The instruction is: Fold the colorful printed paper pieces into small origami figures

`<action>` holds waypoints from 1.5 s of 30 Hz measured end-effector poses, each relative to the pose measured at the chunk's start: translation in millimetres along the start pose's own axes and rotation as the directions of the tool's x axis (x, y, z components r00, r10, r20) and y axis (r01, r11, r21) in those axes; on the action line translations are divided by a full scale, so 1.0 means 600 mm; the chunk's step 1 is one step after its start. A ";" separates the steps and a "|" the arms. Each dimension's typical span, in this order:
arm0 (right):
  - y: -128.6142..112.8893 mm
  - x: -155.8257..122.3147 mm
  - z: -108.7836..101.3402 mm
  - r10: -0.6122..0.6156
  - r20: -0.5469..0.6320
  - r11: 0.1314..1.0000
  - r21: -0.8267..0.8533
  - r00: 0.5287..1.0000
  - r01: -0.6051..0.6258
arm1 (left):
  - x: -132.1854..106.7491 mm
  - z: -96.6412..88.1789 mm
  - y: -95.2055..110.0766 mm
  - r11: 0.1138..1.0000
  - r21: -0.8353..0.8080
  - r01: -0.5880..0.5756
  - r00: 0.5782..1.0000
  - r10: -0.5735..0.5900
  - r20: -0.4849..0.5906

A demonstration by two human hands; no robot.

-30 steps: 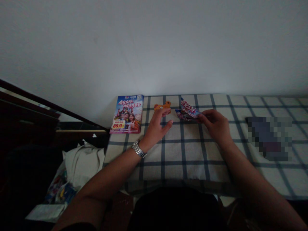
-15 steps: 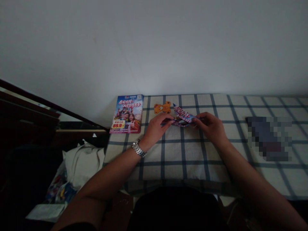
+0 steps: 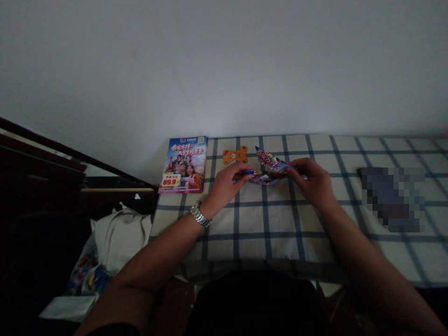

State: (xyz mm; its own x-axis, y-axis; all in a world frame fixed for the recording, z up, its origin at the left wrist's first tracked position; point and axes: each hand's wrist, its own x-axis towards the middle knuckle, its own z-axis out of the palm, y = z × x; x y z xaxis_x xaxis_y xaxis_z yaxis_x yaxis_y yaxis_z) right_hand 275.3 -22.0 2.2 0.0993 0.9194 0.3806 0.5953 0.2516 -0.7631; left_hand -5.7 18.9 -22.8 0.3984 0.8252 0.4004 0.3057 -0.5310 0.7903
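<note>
Between my hands is a folded paper piece (image 3: 271, 163), printed in red, white and blue, held just above the checked cloth. A pointed flap rises at its back, and its front part is spread apart. My left hand (image 3: 229, 184), with a metal watch (image 3: 200, 214) on the wrist, pinches its left end. At the other end, the thumb and fingers of my right hand (image 3: 313, 182) are closed on the paper. An orange bear-shaped cutout (image 3: 235, 155) lies flat just beyond my left hand.
A stack of printed flyers (image 3: 184, 165) lies at the left end of the checked cloth (image 3: 252, 238), against the wall (image 3: 224, 70). At the right is a dark, pixelated flat object (image 3: 388, 198). A white bag (image 3: 121, 238) sits lower at the left, beside a dark rail (image 3: 80, 156).
The two ends of the folded paper are drawn slightly further apart, and its middle has opened wider. My right hand has moved a little to the right.
</note>
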 end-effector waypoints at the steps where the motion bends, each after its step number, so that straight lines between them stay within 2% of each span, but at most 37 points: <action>1: 0.001 0.000 -0.001 -0.018 0.008 1.000 -0.020 1.000 0.018 | 0.000 0.000 -0.001 1.000 -0.012 0.008 1.000 -0.008 -0.006; 7: 0.009 0.002 -0.007 -0.101 0.078 0.989 -0.096 0.992 0.109 | 0.001 0.002 -0.003 0.996 -0.075 0.040 0.999 -0.041 -0.016; 19: 0.018 0.002 -0.011 -0.162 0.168 0.978 -0.107 0.972 0.182 | 0.003 0.000 0.002 0.993 -0.118 0.009 1.000 -0.011 -0.013; 28: 0.020 0.004 -0.011 -0.224 0.222 0.967 -0.073 0.949 0.246 | 0.003 0.000 0.003 0.998 -0.055 0.004 1.000 -0.004 -0.009; 34: 0.011 0.006 -0.010 -0.291 0.256 0.955 0.017 0.922 0.297 | 0.003 -0.003 0.011 1.000 0.003 0.016 1.000 -0.016 -0.002; 45: 0.012 0.003 -0.009 -0.239 0.241 0.969 -0.010 0.941 0.248 | 0.001 -0.001 0.006 1.000 0.019 -0.005 0.999 0.005 -0.032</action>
State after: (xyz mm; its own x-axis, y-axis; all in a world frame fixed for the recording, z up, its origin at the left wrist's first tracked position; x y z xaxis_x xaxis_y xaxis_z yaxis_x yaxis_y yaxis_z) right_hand 284.4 -20.0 0.5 -0.2412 0.8777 0.4141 0.6092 0.4691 -0.6394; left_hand -4.9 17.6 -19.1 0.3722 0.8281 0.4193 0.3205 -0.5386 0.7792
